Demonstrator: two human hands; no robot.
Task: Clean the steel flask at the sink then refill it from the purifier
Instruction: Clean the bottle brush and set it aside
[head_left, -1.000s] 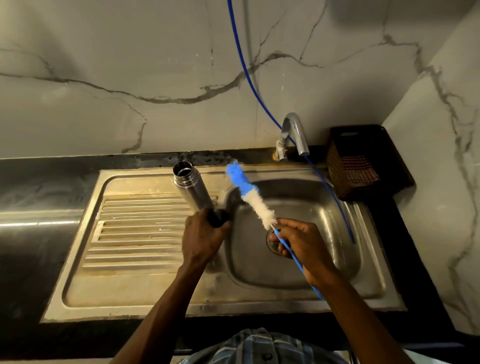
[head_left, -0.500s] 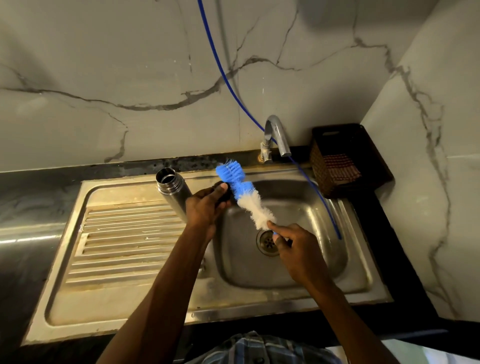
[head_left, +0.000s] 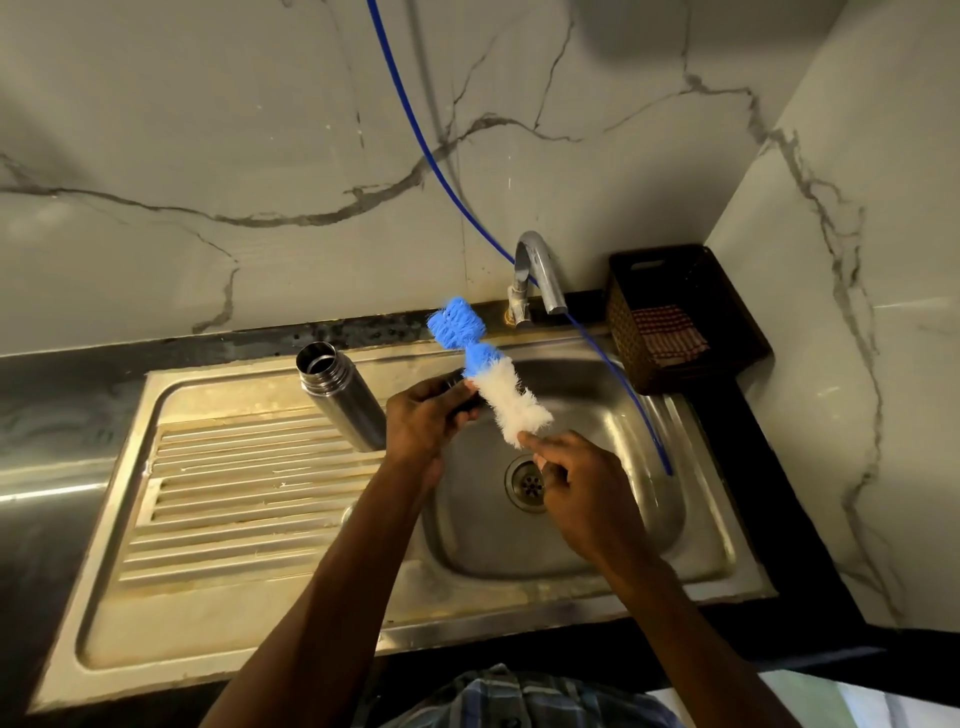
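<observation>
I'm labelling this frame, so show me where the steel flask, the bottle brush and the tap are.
steel flask (head_left: 340, 402): head view, middle of its bare steel body.
bottle brush (head_left: 511, 402): head view, white bristles below the blue tip.
tap (head_left: 537, 265): head view, curved spout above the sink.

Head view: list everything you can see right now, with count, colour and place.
flask: 1, steel, open, standing on the drainboard
brush: 1, blue and white bristles, over the basin
cap: 1, dark, mostly hidden in the left hand
sink: 1, steel, drainboard left, basin right
tap: 1, steel, behind the basin
hose: 1, blue, from the wall down into the basin
basket: 1, dark, right of the tap, checked cloth inside
left hand: 1, holds the cap beside the flask
right hand: 1, holds the brush below the bristles
</observation>
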